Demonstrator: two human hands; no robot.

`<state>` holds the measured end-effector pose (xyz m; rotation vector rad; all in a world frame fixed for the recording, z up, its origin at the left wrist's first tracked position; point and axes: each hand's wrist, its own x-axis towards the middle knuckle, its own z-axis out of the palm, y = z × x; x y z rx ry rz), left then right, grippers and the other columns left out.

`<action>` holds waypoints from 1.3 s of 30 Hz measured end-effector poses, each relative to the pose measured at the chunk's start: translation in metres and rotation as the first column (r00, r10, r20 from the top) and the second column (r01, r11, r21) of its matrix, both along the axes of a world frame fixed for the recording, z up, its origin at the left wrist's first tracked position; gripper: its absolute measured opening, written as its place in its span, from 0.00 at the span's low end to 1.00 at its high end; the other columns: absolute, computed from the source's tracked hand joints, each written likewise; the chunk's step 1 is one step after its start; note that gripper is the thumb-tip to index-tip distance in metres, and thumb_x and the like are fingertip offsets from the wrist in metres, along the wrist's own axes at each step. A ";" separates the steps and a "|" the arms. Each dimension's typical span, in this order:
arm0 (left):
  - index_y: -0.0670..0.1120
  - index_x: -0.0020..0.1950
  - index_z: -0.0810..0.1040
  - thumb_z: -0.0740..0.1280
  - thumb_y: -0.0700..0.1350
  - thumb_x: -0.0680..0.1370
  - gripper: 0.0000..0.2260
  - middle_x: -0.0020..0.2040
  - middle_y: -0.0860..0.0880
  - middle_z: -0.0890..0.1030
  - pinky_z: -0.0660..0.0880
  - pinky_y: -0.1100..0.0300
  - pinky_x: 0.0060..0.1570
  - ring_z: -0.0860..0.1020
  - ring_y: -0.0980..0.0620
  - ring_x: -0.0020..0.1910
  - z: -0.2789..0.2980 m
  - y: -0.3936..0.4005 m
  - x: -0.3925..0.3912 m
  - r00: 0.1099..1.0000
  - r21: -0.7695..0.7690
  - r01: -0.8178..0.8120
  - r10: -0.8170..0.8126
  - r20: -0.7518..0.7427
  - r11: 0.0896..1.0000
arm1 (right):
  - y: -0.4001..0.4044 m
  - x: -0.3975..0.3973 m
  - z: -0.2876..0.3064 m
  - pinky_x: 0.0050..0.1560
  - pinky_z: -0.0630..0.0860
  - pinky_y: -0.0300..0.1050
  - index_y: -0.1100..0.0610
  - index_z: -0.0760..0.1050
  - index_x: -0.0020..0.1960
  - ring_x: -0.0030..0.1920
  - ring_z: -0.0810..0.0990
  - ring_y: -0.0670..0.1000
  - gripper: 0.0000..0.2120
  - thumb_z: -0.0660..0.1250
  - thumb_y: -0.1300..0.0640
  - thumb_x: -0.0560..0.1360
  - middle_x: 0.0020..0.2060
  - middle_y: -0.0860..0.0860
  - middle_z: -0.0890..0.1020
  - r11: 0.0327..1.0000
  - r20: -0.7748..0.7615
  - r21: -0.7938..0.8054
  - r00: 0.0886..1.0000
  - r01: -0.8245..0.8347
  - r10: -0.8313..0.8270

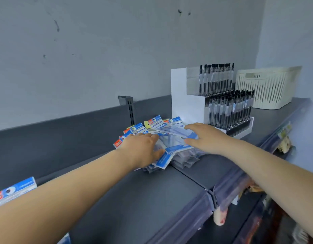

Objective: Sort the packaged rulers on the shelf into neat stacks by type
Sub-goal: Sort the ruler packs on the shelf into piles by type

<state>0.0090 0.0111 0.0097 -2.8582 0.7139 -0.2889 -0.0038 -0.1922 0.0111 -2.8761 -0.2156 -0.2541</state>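
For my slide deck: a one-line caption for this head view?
Both hands, left and right, reach onto a messy pile of packaged rulers on a dark shelf.

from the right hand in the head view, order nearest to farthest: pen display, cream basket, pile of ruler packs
1. pile of ruler packs, under the right hand.
2. pen display, just behind the hand, to the right.
3. cream basket, far right on the shelf.
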 end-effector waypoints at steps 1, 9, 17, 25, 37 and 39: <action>0.49 0.69 0.65 0.51 0.61 0.79 0.24 0.67 0.50 0.73 0.71 0.52 0.57 0.71 0.47 0.64 -0.001 -0.003 0.006 1.000 -0.001 -0.014 0.014 -0.014 1.000 | -0.002 0.008 0.000 0.66 0.63 0.43 0.53 0.60 0.73 0.70 0.65 0.51 0.25 0.59 0.48 0.78 0.72 0.50 0.65 1.000 -0.005 -0.004 1.000 -0.007 0.007; 0.50 0.64 0.69 0.53 0.67 0.76 0.26 0.55 0.48 0.79 0.71 0.55 0.46 0.76 0.46 0.55 -0.008 -0.029 0.032 0.984 -0.101 -0.165 0.157 -0.085 0.981 | -0.011 0.066 -0.002 0.62 0.67 0.45 0.53 0.61 0.72 0.66 0.69 0.56 0.22 0.57 0.52 0.80 0.70 0.55 0.68 0.996 -0.101 -0.058 0.993 -0.072 0.066; 0.51 0.69 0.67 0.71 0.60 0.70 0.31 0.61 0.51 0.77 0.73 0.59 0.51 0.76 0.51 0.54 -0.010 -0.042 0.046 0.922 -0.476 -0.354 0.214 -0.324 0.805 | -0.024 0.083 0.001 0.54 0.70 0.44 0.58 0.63 0.68 0.59 0.72 0.54 0.31 0.70 0.47 0.71 0.64 0.55 0.72 0.994 -0.154 0.072 0.984 -0.078 0.088; 0.48 0.67 0.68 0.70 0.63 0.69 0.32 0.58 0.51 0.77 0.74 0.54 0.57 0.75 0.50 0.55 -0.017 -0.050 0.045 0.903 -0.517 -0.426 0.309 -0.300 0.742 | -0.035 0.074 -0.001 0.44 0.70 0.41 0.59 0.65 0.69 0.56 0.73 0.53 0.25 0.67 0.61 0.74 0.63 0.53 0.72 0.851 0.091 0.513 0.993 -0.112 0.075; 0.48 0.68 0.68 0.76 0.48 0.68 0.31 0.62 0.49 0.77 0.71 0.60 0.50 0.74 0.53 0.52 -0.012 -0.055 0.028 0.900 -0.663 -0.429 0.233 -0.368 0.613 | -0.049 0.054 -0.001 0.26 0.72 0.31 0.54 0.75 0.45 0.30 0.78 0.42 0.08 0.66 0.67 0.74 0.37 0.49 0.80 0.115 0.100 0.986 0.977 -0.124 0.191; 0.48 0.66 0.70 0.77 0.46 0.67 0.30 0.55 0.49 0.79 0.73 0.59 0.47 0.77 0.51 0.48 -0.010 -0.057 0.026 0.893 -0.692 -0.447 0.235 -0.385 0.567 | -0.049 0.052 -0.003 0.28 0.74 0.33 0.56 0.75 0.49 0.34 0.79 0.45 0.08 0.66 0.67 0.74 0.38 0.50 0.80 0.105 0.083 0.989 0.977 -0.105 0.196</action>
